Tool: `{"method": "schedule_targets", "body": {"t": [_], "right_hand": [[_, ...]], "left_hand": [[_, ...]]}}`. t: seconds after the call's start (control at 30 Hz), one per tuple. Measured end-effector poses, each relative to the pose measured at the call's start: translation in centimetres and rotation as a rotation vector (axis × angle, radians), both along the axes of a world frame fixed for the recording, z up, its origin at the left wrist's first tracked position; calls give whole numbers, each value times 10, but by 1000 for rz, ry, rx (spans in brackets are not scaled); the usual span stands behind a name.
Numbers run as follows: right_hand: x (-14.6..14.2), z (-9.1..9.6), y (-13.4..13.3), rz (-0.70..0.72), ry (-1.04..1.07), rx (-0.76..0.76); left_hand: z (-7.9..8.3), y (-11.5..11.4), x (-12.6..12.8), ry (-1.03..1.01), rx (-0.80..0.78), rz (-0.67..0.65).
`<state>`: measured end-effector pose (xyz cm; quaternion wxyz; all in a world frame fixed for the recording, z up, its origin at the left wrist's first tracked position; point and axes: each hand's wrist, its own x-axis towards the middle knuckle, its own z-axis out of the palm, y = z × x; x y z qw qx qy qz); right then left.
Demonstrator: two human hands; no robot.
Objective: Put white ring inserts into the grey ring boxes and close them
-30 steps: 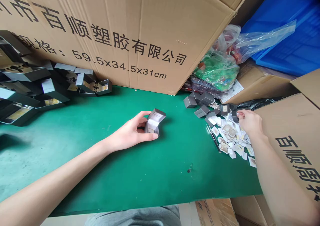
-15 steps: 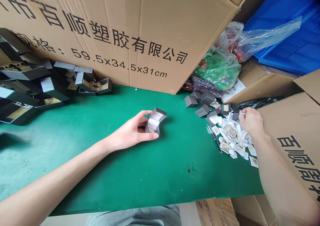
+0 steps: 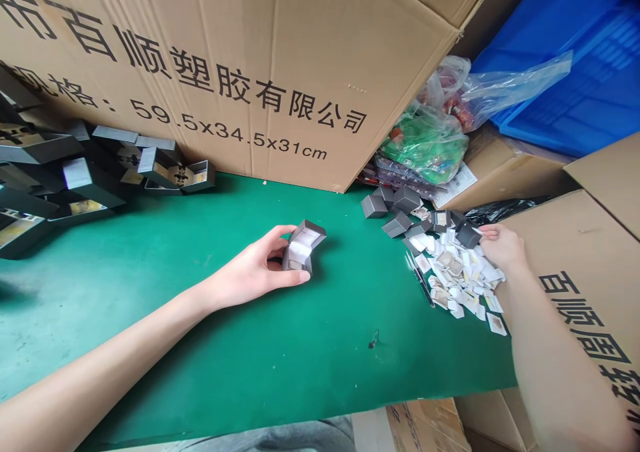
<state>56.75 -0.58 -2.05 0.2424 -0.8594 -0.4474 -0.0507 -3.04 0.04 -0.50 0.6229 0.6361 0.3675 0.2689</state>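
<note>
My left hand (image 3: 257, 265) grips a small dark grey jewelry box (image 3: 303, 249) between thumb and fingers, just above or on the green tabletop. Its lid stands open, showing a pale lining inside. Over at the right, my right hand (image 3: 503, 245) has its fingers pinched at the edge of another dark grey jewelry box (image 3: 469, 235), which is closed and tilted. Below that hand spreads a heap of small white inserts (image 3: 463, 272). A pair of dark tweezers (image 3: 421, 280) lies along the heap's left side. My right fingertips are partly hidden.
Several closed grey boxes (image 3: 397, 225) lie behind the white heap. Larger open dark boxes (image 3: 95, 185) are piled at the left. A big carton (image 3: 240, 59) stands along the back, another carton (image 3: 565, 239) at the right. Plastic bags (image 3: 425, 135) and a blue crate (image 3: 545, 105) fill the back right.
My right hand has drawn slightly toward me, and the grey box at its fingertips has shifted and tilted. My left hand keeps its hold on the open box. The whole view has shifted a little.
</note>
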Motion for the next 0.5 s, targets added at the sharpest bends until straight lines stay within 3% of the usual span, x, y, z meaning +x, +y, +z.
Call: {"method": "schedule_targets", "body": {"t": [0.27, 0.5], "right_hand": [[-9, 6, 8, -95, -6, -69], [0, -2, 4, -105, -20, 89]], "left_hand": [[0, 1, 0, 20, 0, 5], [2, 1, 0, 44, 13, 11]]}}
